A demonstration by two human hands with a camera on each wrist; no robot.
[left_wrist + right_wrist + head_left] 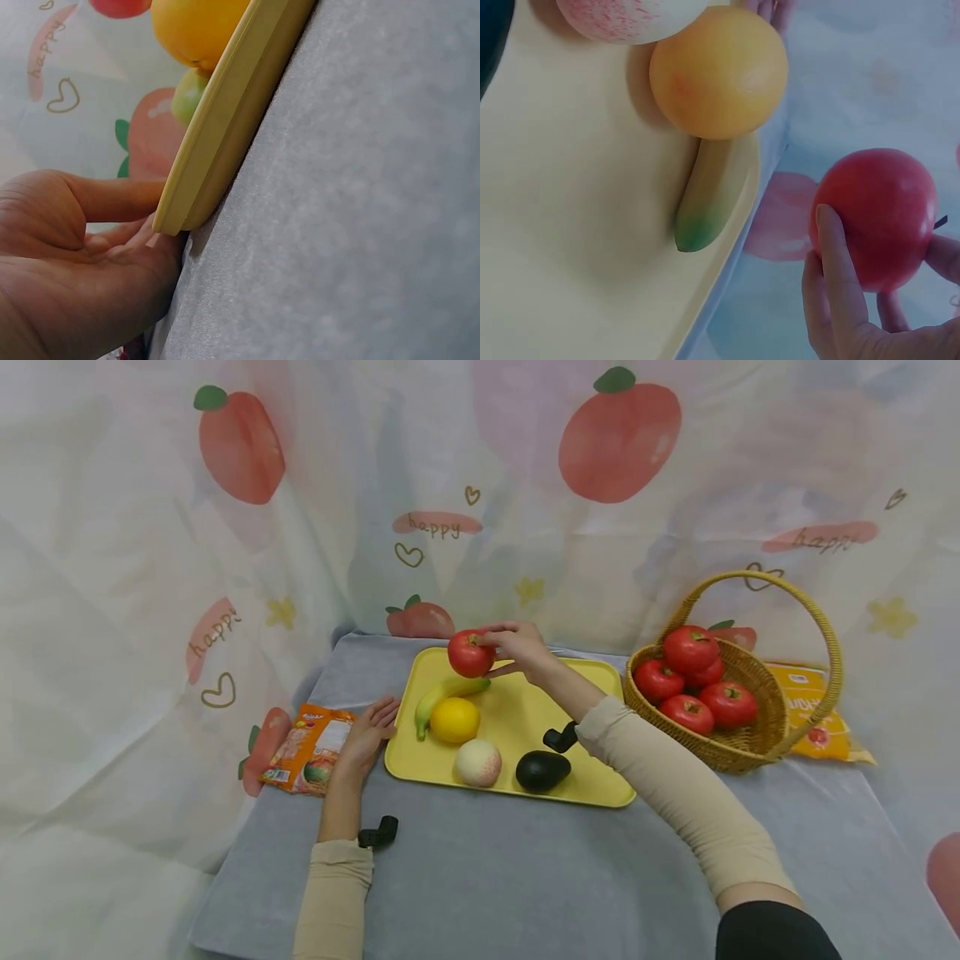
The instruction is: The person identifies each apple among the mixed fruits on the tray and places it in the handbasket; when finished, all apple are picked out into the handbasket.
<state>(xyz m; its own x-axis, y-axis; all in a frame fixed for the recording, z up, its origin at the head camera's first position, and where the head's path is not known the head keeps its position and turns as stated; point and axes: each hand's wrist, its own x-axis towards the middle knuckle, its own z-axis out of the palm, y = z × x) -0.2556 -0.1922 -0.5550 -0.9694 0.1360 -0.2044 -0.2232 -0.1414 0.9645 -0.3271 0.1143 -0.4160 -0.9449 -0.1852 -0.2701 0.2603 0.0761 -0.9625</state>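
Note:
My right hand [522, 650] holds a red apple [469, 653] above the back left part of the yellow tray [510, 702]. In the right wrist view, fingers and thumb lie on opposite sides of the apple [874, 217], whose short dark stem points sideways. My left hand [369, 735] is at the tray's left edge, fingers fairly straight, the thumb touching the rim [225, 142] in the left wrist view. On the tray are a banana [425, 708], a round orange-yellow fruit [455, 720], a pale peach [478, 763] and a dark avocado [543, 771].
A wicker basket [731, 758] with a tall handle stands right of the tray, with several red apples [690, 648] inside. Behind it lies a yellow packet [813, 710]. An orange snack packet [303, 752] is beside my left hand. A printed curtain [495, 460] hangs behind the grey-covered table [495, 877].

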